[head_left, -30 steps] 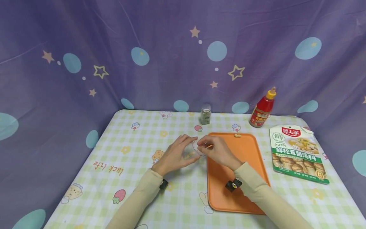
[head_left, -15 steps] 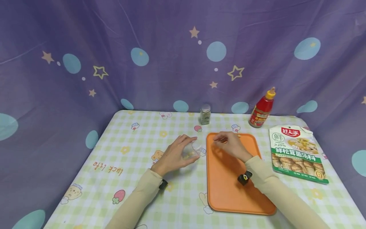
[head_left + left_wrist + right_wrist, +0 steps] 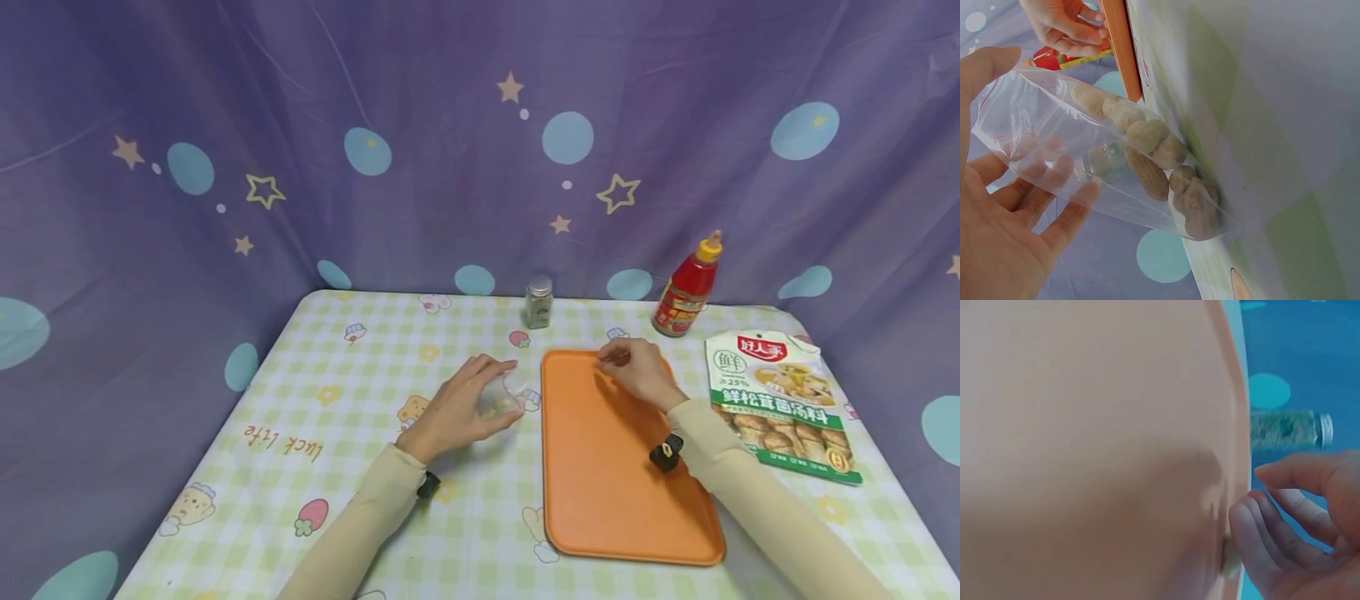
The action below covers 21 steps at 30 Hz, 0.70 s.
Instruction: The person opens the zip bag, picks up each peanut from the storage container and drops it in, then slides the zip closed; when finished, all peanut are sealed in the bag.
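Observation:
A clear zip-lock bag (image 3: 1054,122) stands on the table left of the orange tray (image 3: 622,492). Several unshelled peanuts (image 3: 1147,178) lie in its lower part. My left hand (image 3: 453,412) holds the bag near its mouth, thumb on one side and fingers on the other. My right hand (image 3: 637,368) is over the tray's far edge, thumb and fingers bent and a little apart, with nothing visible between them. Close to those fingertips, a peanut (image 3: 1230,559) sits at the tray rim in the right wrist view; the hand hides it in the head view.
Behind the tray stands a small seasoning jar (image 3: 538,307) with a silver cap. A red sauce bottle (image 3: 682,296) with a yellow top is at the back right. The mushroom soup pouch (image 3: 783,404) lies flat right of the tray. A purple curtain (image 3: 450,150) hangs behind the table.
From the bag's mouth my right hand has moved right, across the tray to its far edge, and now covers the peanut there. The left hand and bag have stayed in place.

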Each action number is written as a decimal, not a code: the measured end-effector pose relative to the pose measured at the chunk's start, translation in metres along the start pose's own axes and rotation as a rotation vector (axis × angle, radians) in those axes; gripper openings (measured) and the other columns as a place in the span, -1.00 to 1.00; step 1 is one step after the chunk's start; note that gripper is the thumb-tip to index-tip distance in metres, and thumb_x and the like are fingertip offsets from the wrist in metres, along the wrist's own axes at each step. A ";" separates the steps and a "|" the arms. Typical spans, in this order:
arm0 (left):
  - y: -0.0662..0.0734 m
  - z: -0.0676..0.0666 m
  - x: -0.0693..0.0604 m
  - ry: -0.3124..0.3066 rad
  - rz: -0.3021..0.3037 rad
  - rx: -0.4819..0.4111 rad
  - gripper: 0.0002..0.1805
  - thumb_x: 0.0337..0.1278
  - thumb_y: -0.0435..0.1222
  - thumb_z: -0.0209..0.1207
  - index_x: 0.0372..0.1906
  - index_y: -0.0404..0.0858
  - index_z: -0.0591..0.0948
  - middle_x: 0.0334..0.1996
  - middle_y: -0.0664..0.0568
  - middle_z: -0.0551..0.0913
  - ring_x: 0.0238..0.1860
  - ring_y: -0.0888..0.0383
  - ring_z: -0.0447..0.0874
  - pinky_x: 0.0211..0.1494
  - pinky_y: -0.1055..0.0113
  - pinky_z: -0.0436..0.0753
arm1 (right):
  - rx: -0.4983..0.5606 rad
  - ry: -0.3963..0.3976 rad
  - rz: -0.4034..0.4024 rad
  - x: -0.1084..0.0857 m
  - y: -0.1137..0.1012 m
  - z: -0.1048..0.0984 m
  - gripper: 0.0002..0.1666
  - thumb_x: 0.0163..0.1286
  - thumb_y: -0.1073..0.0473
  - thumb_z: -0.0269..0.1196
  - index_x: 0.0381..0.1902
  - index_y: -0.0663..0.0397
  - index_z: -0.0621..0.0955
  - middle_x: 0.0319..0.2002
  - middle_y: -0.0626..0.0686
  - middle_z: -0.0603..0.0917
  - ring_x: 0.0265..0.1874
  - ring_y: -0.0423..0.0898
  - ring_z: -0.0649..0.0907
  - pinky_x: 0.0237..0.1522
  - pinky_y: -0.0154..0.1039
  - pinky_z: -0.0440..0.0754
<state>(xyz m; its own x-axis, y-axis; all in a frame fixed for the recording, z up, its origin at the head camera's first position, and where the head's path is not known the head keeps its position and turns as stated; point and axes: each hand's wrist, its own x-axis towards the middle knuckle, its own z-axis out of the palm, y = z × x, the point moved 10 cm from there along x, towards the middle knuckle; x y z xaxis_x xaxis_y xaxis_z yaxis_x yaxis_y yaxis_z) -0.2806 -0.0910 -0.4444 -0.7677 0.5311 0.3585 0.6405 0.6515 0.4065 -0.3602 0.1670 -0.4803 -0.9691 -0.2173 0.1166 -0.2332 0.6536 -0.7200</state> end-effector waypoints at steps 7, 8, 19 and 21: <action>0.000 -0.001 0.000 0.003 -0.004 -0.008 -0.22 0.23 0.16 0.37 0.46 -0.09 0.50 0.10 0.09 0.61 0.16 0.20 0.54 0.24 0.19 0.67 | -0.060 0.044 -0.028 0.004 0.010 -0.014 -0.84 0.28 0.40 0.42 -0.17 0.25 0.77 -0.24 0.22 0.84 -0.26 0.10 0.83 -0.24 -0.39 0.65; 0.000 -0.001 0.000 -0.002 -0.009 -0.009 -0.23 0.24 0.16 0.36 0.46 -0.09 0.50 0.11 0.09 0.61 0.16 0.21 0.54 0.25 0.19 0.67 | -0.070 0.050 -0.033 0.004 0.010 -0.015 -0.84 0.27 0.41 0.42 -0.17 0.25 0.77 -0.24 0.22 0.84 -0.26 0.10 0.82 -0.22 -0.36 0.66; 0.000 0.002 0.000 -0.028 -0.024 -0.017 -0.23 0.26 0.17 0.33 0.48 -0.03 0.48 0.14 0.04 0.62 0.18 0.19 0.53 0.27 0.17 0.66 | -0.152 0.102 -0.088 0.004 0.009 -0.029 -0.88 0.24 0.39 0.45 -0.24 0.31 0.77 -0.31 0.25 0.82 -0.34 0.09 0.78 -0.26 -0.26 0.64; -0.001 0.003 0.000 -0.034 -0.026 -0.017 -0.23 0.26 0.18 0.33 0.48 -0.03 0.48 0.15 0.04 0.62 0.19 0.19 0.53 0.28 0.17 0.66 | -0.171 0.095 -0.089 0.003 0.010 -0.029 -0.89 0.24 0.38 0.45 -0.25 0.29 0.78 -0.33 0.22 0.81 -0.36 0.04 0.74 -0.26 -0.23 0.61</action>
<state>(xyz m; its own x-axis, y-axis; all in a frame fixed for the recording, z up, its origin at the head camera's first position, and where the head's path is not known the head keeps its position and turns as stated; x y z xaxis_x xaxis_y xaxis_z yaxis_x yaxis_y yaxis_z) -0.2811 -0.0901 -0.4468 -0.7839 0.5328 0.3188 0.6206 0.6559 0.4298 -0.3675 0.1939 -0.4677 -0.9452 -0.2157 0.2449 -0.3210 0.7501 -0.5783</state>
